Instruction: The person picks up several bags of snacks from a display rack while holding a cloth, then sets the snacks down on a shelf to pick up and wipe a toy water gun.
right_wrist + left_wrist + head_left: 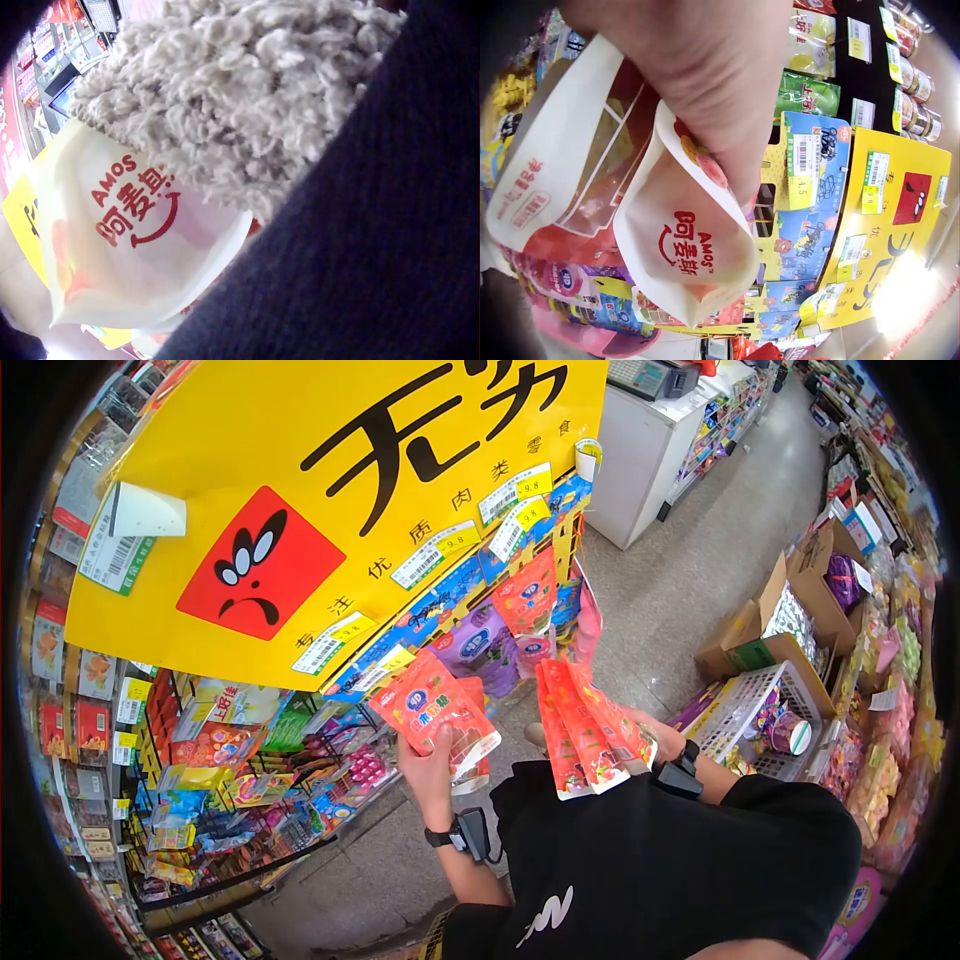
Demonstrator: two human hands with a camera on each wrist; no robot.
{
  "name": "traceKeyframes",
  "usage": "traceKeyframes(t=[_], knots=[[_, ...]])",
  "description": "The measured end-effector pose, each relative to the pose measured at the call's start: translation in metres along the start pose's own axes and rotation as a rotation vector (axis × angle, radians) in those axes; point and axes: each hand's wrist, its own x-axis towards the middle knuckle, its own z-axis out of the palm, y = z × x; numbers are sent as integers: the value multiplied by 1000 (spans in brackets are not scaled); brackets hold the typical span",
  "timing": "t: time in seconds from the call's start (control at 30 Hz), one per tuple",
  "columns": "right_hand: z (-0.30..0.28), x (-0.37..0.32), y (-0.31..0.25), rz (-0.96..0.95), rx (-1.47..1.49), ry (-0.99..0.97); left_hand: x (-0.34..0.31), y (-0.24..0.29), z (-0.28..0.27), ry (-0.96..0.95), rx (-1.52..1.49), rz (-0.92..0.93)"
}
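L hand [425, 772] is closed on the end of some red pkts [425, 705], at least 2, thumb over the front & fingers mostly behind. R hand [655, 742] is part hidden but curled round one end of a bunch of fanned pkts [585, 735], also red; how tight its fingers are, can't tell. Both lots are held up in the air in front of the body, a gap btwn them.

L wrist view: white base [690, 232] w/ red AMOS print, next to a 2nd pkt. R wrist view: similar AMOS base [135, 225], but fluffy grey cloth [225, 90] & dark cloth [367, 225] block the R hand.

Each wrist has a strapped-on device; black top [680, 850] w/ white squiggle below.

Just beyond the pkts: a purple pkt [480, 645] & a rack pkt [527, 595] (red) hang on the display, under a big yellow sign [240, 450] w/ price tags [435, 557] along its lower edge. Lower L: snack shelves [235, 745], lots of colourful bags. Top R: white counter [635, 460]. R side: open cardboard boxes [785, 595] near a white basket [735, 715] w/ goods inside, then more bagged stock. Grey floor [665, 575] btwn.
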Motion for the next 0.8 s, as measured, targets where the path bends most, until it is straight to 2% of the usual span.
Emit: traceKeyframes(t=[0.07,0.17,0.23,0.27,0.33,0.37,0.43,0.53,0.7,0.77,0.8], knots=[[-10,3,1,37,61,-16,1,-2,0,7,1,-29],[6,-4,1,5,42,1,4,-14,-3,-26,-22,-81],[28,-17,-7,-27,-139,26,1,-20,-6,-54,-87,-141],[25,-17,-6,-29,-138,26,-1,-26,-6,-56,-87,-140],[23,-18,-4,-15,-33,-53,-6,-40,-3,54,-370,-265],[25,-20,-4,-16,-33,-53,-8,-45,0,53,-370,-265],[48,-26,-3,-99,-213,157,-13,-48,6,28,-489,-268],[32,-20,-2,-87,-142,53,-18,-53,11,13,-543,-315],[27,-9,2,-36,-16,66,-25,-102,3,-34,-710,-383],[26,-6,1,-31,59,70,-36,-128,-6,-65,-577,-541],[25,-7,0,-59,-30,77,-38,-142,-13,-24,-608,-623]])
